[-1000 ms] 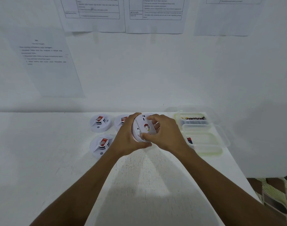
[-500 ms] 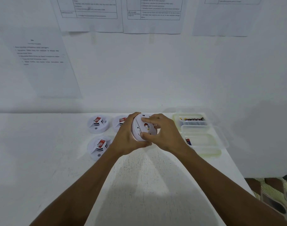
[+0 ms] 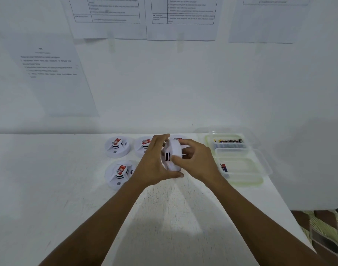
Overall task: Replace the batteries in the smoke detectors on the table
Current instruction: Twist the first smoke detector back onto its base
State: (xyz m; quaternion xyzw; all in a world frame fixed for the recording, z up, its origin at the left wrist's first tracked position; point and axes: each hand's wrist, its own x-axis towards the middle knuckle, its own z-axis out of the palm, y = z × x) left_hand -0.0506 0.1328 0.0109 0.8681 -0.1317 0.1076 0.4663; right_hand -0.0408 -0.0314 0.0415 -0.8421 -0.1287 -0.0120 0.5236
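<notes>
**A:** What is kept in the two clear boxes on the right?

**B:** Many batteries (image 3: 228,141) are packed in the far box (image 3: 208,140). Just one battery (image 3: 223,167) is seen in the near box (image 3: 244,169), at its left end.

**A:** Where is the held smoke detector (image 3: 173,150)?

**B:** It is lifted above the table (image 3: 68,189), turned up on its edge. It is gripped from the left by the left hand (image 3: 154,164), with fingers curled over the top and the thumb tucked under. It is pinched from the right by the right hand (image 3: 198,162), with the thumb pressed on its near side.

**A:** What else is there?

**B:** A near-left detector (image 3: 119,172), a far-left detector (image 3: 117,146) and a far-middle detector (image 3: 144,145) are laid flat on the white table, each marked with a red label. A white wall (image 3: 164,83) is seen behind, and printed papers (image 3: 106,16) are stuck on it.
</notes>
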